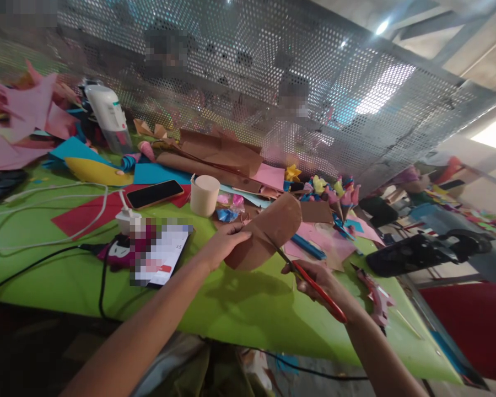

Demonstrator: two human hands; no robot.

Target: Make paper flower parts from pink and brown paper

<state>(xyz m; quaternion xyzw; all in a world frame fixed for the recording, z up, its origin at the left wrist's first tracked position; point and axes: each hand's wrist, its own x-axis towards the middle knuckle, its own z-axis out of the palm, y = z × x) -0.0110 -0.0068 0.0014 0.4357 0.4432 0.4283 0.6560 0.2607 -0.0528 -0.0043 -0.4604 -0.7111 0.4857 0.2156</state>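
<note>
My left hand [225, 244] pinches the near edge of a rounded brown paper piece [268, 231] and holds it up above the green table [248, 309]. In my right hand [316, 278] are red-handled scissors [314, 281], fingers closed through the handles. Their blades reach up to the paper's right edge and are cutting into it.
A phone [163, 255] lies left of my left hand, and a second, dark phone [155, 193] lies behind it. A cream cup [204, 194], brown paper rolls [215, 160], coloured sheets, folded paper flowers [330, 190] and cables crowd the back. A perforated metal screen stands behind.
</note>
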